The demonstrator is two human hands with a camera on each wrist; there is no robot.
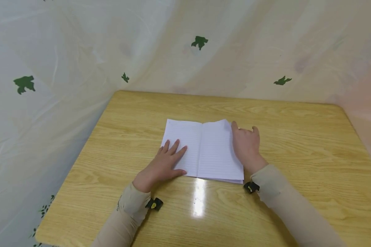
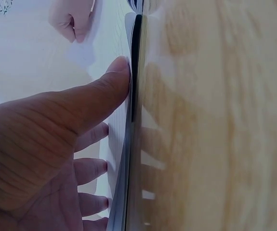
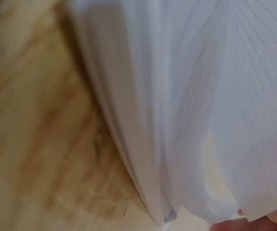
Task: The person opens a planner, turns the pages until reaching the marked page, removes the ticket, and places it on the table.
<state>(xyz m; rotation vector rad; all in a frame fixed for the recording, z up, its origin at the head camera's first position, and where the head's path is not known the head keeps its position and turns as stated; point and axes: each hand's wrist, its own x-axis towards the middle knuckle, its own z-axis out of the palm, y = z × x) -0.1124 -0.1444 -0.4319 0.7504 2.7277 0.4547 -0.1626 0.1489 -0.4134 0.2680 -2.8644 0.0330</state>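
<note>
An open notebook [image 1: 214, 151] with lined white pages lies on the wooden table. My left hand [image 1: 164, 164] rests with spread fingers on the left page [image 1: 185, 132], its thumb along the bottom edge. In the left wrist view that thumb [image 2: 97, 94] lies by the edge of the stacked sheets. At the upper right edge of the notebook, my right hand [image 1: 246, 144] pinches a page [image 3: 263, 125] near its corner. This page bends up from the sheets below, as the right wrist view shows, with fingertips [image 3: 234, 225] at its edge.
The wooden table [image 1: 296, 144] extends around the notebook on all sides. Behind it and to the left hangs a pale curtain [image 1: 160, 51] with green bird shapes. A dark small device [image 1: 154, 204] sits at the left wrist, another [image 1: 251, 187] at the right.
</note>
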